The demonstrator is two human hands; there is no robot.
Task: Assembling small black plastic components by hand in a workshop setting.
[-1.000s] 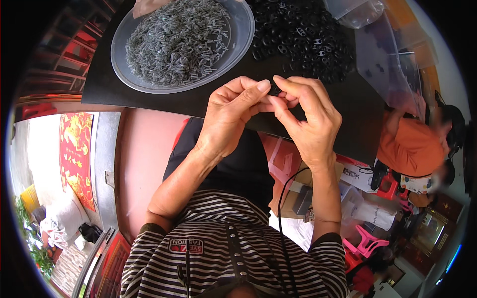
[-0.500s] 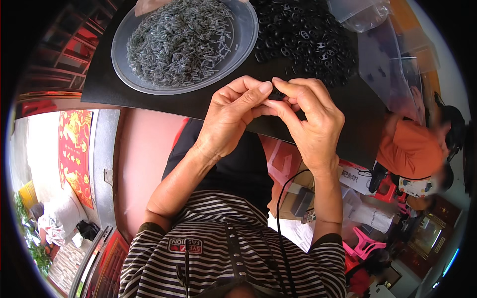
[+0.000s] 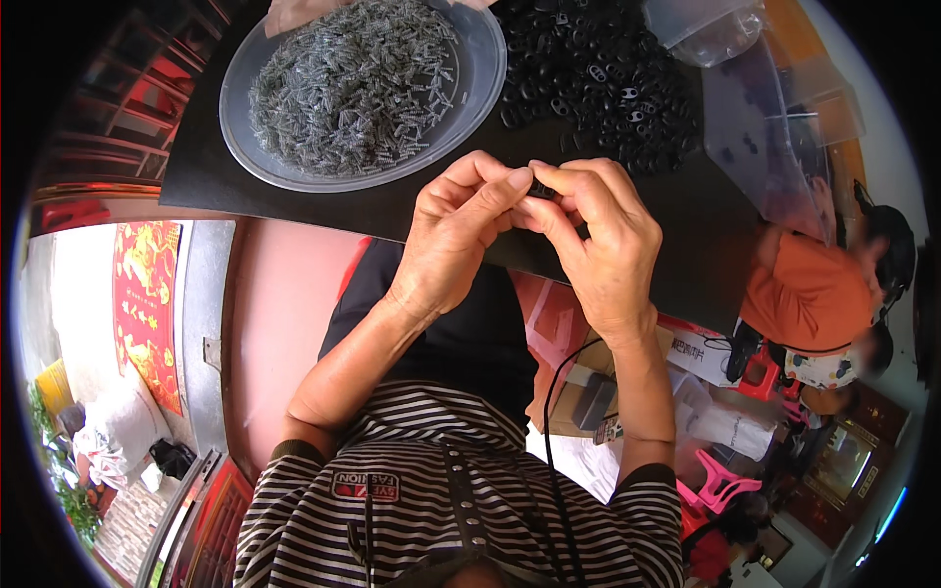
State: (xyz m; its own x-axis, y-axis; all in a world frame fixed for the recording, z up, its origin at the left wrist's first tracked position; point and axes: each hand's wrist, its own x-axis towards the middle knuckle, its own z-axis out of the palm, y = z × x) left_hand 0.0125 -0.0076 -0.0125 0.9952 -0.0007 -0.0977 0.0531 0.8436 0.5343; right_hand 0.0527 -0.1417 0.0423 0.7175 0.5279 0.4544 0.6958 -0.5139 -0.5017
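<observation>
My left hand (image 3: 453, 235) and my right hand (image 3: 598, 245) meet fingertip to fingertip above the near edge of a black table top (image 3: 294, 186). Between the thumbs and forefingers sits a small black part (image 3: 541, 190), mostly hidden by the fingers. Both hands pinch it. A round clear tray (image 3: 485, 69) heaped with small grey metal springs (image 3: 353, 78) lies just beyond my left hand. A pile of small black plastic pieces (image 3: 598, 69) lies beyond my right hand.
Clear plastic bags (image 3: 755, 108) lie at the table's right end. A person in an orange top (image 3: 804, 294) sits to the right. Below the table are a pink floor (image 3: 284, 323), cardboard boxes (image 3: 578, 392) and a pink stool (image 3: 720, 480).
Both hands have stayed pinched together at the same spot; the fingers have shifted only slightly around the small part.
</observation>
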